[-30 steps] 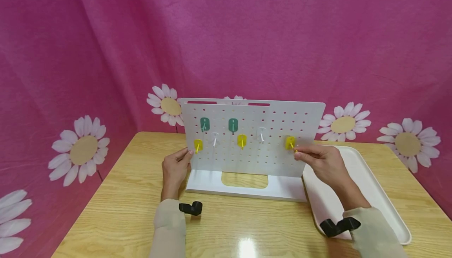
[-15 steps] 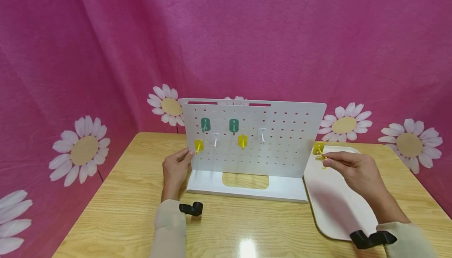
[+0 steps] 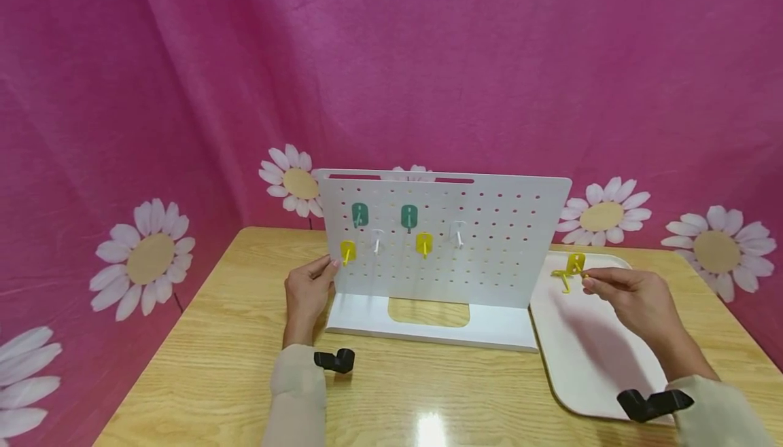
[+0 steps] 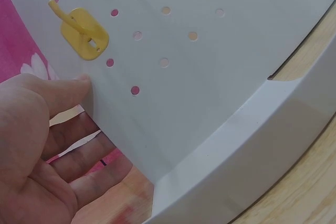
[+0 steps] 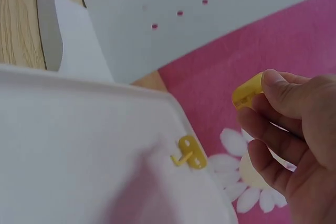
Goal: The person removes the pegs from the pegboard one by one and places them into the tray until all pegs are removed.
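A white pegboard (image 3: 391,270) stands upright on its base. My left hand (image 3: 308,292) grips its left edge, thumb on the front and fingers behind, just below a yellow hook (image 4: 85,34). Over the tray's far end, my right hand (image 3: 633,297) pinches another yellow hook (image 5: 247,90) by its prong, the plate raised off the tray. A further yellow hook (image 5: 192,152) lies in the white tray (image 3: 602,372) near its far corner. Two green hooks (image 3: 359,215), two clear hooks (image 3: 457,234) and a second yellow hook (image 3: 424,244) hang on the board.
The tray lies right of the pegboard, close to its base, on a wooden table (image 3: 232,379). A pink curtain (image 3: 428,60) with white flowers rises behind the table and along its left side.
The yellow hook at the board's right side has come off in my right hand, which has moved right over the tray. My left hand keeps its hold on the board's edge.
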Available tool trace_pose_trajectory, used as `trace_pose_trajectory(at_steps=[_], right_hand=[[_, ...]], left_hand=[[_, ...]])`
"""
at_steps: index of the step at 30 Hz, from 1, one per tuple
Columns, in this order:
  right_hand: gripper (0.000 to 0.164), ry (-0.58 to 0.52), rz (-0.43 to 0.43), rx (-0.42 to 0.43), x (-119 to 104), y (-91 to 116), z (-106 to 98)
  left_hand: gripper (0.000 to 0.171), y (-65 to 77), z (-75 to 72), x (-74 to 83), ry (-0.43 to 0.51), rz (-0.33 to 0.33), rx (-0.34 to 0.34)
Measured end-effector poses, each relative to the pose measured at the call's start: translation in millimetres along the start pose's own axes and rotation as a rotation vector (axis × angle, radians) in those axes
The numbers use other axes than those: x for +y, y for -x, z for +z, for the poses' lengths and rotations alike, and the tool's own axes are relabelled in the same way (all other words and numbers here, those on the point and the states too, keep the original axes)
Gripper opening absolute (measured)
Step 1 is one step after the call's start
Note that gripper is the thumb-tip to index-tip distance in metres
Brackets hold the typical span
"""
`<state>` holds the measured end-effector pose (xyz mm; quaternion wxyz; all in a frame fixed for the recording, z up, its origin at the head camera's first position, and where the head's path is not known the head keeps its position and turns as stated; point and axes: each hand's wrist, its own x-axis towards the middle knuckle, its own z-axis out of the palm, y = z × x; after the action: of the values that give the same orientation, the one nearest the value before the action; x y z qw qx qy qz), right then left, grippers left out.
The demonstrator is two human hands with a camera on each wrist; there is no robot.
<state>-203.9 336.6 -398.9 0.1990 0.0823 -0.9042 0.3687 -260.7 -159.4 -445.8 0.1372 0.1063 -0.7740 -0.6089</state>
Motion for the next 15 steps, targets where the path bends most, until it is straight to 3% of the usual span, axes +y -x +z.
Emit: trace_pose_trajectory(at_steps=[8,15], right_hand=[[0.028,0.056,0.176,-0.063,24.2,-4.0,7.0],[0.031,0.145,0.264,-0.075,40.8,-10.2,16.2]], left_hand=[[0.032,-1.3,0.1,-0.4,-0.005,0.025,0.016],[0.03,-1.6,-0.3,-1.7,-0.009,0.047,0.022]])
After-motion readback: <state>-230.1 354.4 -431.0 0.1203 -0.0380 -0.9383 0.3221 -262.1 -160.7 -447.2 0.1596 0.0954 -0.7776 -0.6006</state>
